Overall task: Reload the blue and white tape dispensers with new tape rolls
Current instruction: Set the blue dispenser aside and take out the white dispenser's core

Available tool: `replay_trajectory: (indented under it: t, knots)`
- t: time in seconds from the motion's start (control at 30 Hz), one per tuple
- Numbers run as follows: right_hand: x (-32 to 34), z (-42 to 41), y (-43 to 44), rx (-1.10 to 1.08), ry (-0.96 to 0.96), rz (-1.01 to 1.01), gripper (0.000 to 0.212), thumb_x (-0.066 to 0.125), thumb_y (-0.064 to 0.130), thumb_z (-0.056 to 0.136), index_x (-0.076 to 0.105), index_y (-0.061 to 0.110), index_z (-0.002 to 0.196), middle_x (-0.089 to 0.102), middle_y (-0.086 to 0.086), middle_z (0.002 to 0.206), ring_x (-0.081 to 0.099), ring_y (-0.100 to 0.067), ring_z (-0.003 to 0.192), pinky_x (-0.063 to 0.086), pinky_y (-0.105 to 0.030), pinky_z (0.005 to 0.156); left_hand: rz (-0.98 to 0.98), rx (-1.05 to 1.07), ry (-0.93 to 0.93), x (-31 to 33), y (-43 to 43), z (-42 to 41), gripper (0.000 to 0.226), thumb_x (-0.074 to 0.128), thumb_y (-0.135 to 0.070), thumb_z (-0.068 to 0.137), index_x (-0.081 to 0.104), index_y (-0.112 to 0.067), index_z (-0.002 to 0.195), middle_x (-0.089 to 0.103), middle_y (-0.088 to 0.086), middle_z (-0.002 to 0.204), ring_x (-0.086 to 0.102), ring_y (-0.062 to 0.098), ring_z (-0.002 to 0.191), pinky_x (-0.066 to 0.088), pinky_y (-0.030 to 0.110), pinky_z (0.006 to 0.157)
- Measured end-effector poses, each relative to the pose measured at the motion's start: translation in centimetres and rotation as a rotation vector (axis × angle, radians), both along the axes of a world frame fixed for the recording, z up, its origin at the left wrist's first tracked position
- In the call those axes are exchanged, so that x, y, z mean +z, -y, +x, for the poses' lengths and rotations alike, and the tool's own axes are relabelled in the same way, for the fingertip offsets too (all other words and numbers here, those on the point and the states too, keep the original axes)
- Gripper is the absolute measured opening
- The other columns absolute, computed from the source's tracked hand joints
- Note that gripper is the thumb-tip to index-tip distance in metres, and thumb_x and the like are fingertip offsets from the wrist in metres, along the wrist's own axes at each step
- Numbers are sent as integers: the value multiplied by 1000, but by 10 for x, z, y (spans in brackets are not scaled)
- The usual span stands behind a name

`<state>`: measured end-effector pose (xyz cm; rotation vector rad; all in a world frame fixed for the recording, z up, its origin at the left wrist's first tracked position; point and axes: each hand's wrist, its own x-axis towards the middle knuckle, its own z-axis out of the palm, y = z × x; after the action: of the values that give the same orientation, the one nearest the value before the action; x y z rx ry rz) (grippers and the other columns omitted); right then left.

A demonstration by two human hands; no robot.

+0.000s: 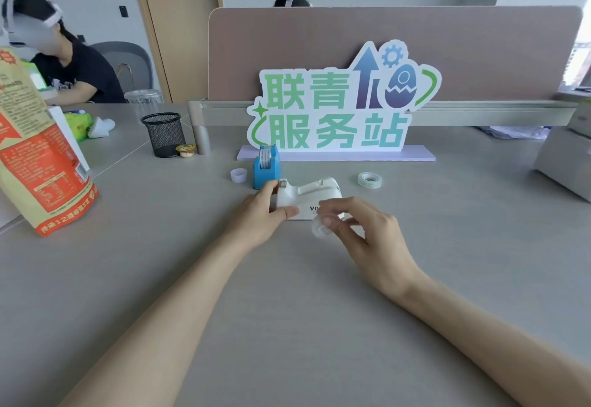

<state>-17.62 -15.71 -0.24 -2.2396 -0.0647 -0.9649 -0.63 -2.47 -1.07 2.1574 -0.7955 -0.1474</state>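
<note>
The white tape dispenser (311, 195) stands on the grey desk in front of me, its roll bay showing no roll. My left hand (267, 214) grips its cutter end. My right hand (367, 234) pinches a small clear empty tape core (319, 229) just in front of the dispenser's right half. Behind and to the left stands the blue tape dispenser (267, 168) with a roll of tape in it. A clear new tape roll (370, 180) lies flat on the desk to the right. Left of the blue dispenser sits a small pale core (238, 175).
A cut-out sign (339, 109) on a lilac base stands behind the dispensers. A black mesh pen cup (163, 134) and an orange bag (38, 157) are at the left, a white machine (566, 163) at the right edge. A person sits at back left.
</note>
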Motion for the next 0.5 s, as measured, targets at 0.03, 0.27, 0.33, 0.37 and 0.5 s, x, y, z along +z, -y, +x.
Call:
replay_trajectory:
  t: [0.03, 0.27, 0.33, 0.37, 0.5]
  knots:
    - [0, 1, 1, -22, -65, 87, 10, 64, 14, 93, 70, 18, 99, 73, 9, 97, 68, -9, 86, 54, -29, 79, 13, 12, 15, 1, 0, -1, 68, 59, -65, 66, 40, -42, 127, 63, -9, 124, 59, 19, 112, 48, 44, 95]
    - [0, 11, 16, -13, -227, 612, 15, 70, 8, 87, 69, 6, 101, 75, -9, 95, 72, -25, 94, 61, -33, 77, -226, 62, 248, 0, -19, -37, 35, 69, -29, 84, 51, -17, 112, 55, -4, 113, 52, 13, 101, 41, 27, 90]
    - [2, 10, 15, 17, -259, 674, 17, 71, 8, 86, 68, 6, 103, 74, -9, 98, 73, -22, 94, 61, -30, 78, -225, -36, 291, 1, -21, -46, 25, 69, -29, 84, 53, -22, 102, 57, -9, 98, 53, 8, 89, 45, 26, 84]
    - [3, 10, 14, 35, -266, 710, 18, 71, 8, 86, 68, 6, 103, 74, -9, 98, 73, -20, 93, 60, -29, 79, -192, -97, 337, 1, -21, -50, 23, 68, -32, 84, 53, -26, 100, 56, -12, 95, 53, 5, 87, 46, 26, 81]
    - [6, 7, 13, 104, -262, 764, 12, 70, 2, 85, 68, 9, 94, 74, -4, 91, 72, -12, 85, 60, -26, 80, -72, -213, 585, 1, -16, -58, 19, 64, -39, 84, 60, -32, 101, 58, -16, 93, 48, -1, 88, 51, 34, 73]
